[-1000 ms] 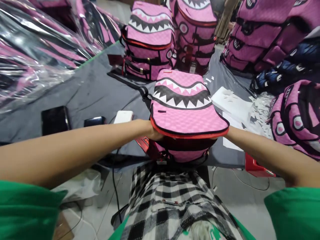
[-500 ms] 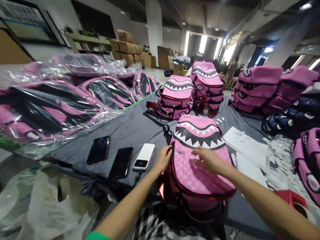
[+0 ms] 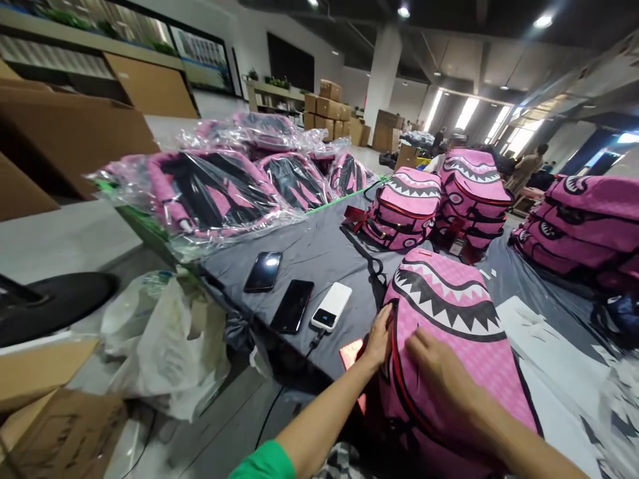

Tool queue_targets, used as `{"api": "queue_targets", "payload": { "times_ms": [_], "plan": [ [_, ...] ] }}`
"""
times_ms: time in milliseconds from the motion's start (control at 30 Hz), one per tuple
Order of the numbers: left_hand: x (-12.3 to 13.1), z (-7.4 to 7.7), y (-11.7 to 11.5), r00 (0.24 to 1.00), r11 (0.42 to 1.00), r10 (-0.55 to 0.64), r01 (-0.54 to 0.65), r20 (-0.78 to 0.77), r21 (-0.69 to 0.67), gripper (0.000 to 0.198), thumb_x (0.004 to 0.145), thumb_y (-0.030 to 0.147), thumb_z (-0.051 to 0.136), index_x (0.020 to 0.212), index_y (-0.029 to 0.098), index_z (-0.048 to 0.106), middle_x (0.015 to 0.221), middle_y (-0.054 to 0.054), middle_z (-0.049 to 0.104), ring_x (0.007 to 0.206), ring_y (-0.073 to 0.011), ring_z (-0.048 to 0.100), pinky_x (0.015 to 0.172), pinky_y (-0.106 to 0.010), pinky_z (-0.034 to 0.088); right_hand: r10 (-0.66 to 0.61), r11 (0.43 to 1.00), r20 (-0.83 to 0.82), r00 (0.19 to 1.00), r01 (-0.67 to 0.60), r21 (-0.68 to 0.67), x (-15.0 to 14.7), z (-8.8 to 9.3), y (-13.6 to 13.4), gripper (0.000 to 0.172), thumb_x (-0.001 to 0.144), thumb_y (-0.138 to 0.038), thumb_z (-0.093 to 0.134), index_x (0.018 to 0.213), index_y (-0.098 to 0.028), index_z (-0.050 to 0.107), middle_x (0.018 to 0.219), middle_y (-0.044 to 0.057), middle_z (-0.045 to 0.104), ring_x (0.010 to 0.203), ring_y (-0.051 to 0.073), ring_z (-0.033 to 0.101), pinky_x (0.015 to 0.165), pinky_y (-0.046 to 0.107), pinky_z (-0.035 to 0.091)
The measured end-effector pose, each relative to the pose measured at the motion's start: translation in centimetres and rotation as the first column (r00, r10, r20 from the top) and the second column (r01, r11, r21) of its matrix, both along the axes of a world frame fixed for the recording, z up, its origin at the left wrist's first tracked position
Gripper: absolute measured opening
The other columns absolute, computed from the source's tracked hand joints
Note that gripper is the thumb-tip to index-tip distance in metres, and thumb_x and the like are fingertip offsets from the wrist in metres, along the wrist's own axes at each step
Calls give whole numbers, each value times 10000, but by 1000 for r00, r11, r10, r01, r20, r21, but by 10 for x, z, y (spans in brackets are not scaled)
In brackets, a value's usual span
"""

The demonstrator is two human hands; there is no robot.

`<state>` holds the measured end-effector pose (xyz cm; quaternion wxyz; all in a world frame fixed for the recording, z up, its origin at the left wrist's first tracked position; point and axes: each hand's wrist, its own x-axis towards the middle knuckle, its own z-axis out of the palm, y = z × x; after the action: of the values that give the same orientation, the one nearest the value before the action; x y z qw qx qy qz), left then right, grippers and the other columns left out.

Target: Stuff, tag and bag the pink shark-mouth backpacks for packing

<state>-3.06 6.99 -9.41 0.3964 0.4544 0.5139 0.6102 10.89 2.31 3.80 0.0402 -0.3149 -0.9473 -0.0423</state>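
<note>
A pink backpack [image 3: 464, 286] with a black-and-white shark-teeth print lies before me, its front facing up. My left hand [image 3: 378, 338] grips its left side, by the red-lined seam; some fingers are out of sight behind the edge. On the front panel, my right hand [image 3: 436, 362] has its fingers curled and pinched together where the short pocket zipper runs. Whatever is between those fingertips is hidden. A dark strap [image 3: 372, 263] trails from the bag's upper left over the table.
Left of the bag, a white power bank [image 3: 332, 305] with a cable and two black phones [image 3: 293, 306] rest on the grey-covered table [image 3: 319, 239]. Plastic-wrapped backpacks [image 3: 214, 189] are piled beyond. More pink backpacks [image 3: 404, 206] stand behind; white paper [image 3: 544, 339] lies right.
My view has swung left, so everything sits further right. My right hand has come down from above the front panel onto its pocket zipper, fingers closing. The left hand stays at the bag's side.
</note>
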Motion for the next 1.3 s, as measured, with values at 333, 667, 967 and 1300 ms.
{"api": "queue_targets", "payload": {
  "times_ms": [333,667,967,1300],
  "plan": [
    [-27,36,20,957,967,-256,252,-135,-46,289,887,455,515,738,208,542,609,33,527,614,-143,530,644,-263,457,-64,998,-26,998,64,-4,-21,13,86,373,958,-109,458,1262,-252,620,1336,112,594,1230,248,539,977,398,430],
    [-37,96,-121,405,636,-646,754,-647,-163,237,909,235,487,700,210,595,607,15,564,525,-116,398,543,-258,269,83,985,128,988,-101,140,-48,-6,141,281,955,-141,447,869,-162,714,1004,108,663,974,226,536,1019,405,323],
    [79,98,-115,521,833,-509,498,-685,-240,283,924,242,457,735,181,657,647,-52,668,592,-168,577,562,-276,316,-127,987,-193,973,143,74,50,31,55,313,992,-194,381,1225,-178,590,1043,99,673,877,185,613,771,297,464],
    [101,98,-119,233,577,49,787,-971,218,111,875,165,546,774,191,584,651,-25,628,583,-195,594,528,-315,361,-81,893,-682,727,357,275,128,-65,-121,236,986,-133,448,1110,-185,642,818,65,681,708,156,649,605,233,515]
  ]
}}
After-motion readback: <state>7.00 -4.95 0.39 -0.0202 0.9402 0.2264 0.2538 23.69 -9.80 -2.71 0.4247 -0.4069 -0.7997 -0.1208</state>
